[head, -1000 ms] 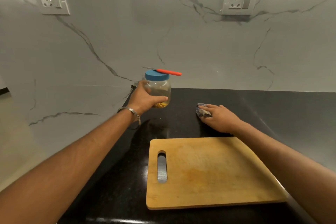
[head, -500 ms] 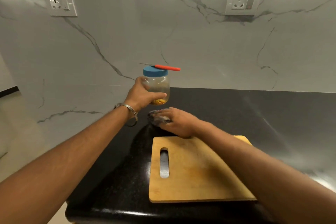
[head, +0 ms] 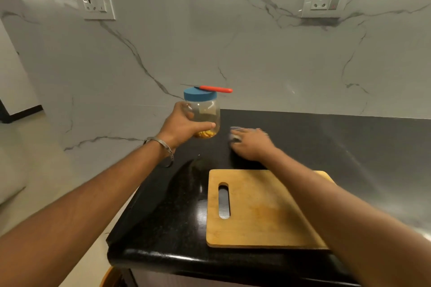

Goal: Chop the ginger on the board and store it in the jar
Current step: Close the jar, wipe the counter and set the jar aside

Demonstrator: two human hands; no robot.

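Ginger (head: 205, 133): small yellow-orange pieces at the bottom of the jar (head: 205, 115), a clear round-shouldered plastic one with a smooth blue screw lid (head: 200, 95). Knife (head: 210, 88) lies flat across the lid, glossy red handle pointing to 3 o'clock, thin steel blade to 9 o'clock.

Board (head: 261, 211): pale wood, worn grain, rounded corners, oblong handle slot near its 9 o'clock edge; flat on a polished black speckled counter (head: 168, 216). Wall (head: 233, 42) behind is grey marble with dark veins and two white socket plates.

Left hand (head: 184, 126) grips the jar from its 9 o'clock side, fingers wrapped round the body, steel bangle (head: 163, 149) on the wrist. Right hand (head: 250, 144), blurred, rests palm-down on a bluish cloth (head: 235, 134) on the counter, at 4 o'clock from the jar and 12 o'clock of the board. Right forearm crosses over the board's far corner.
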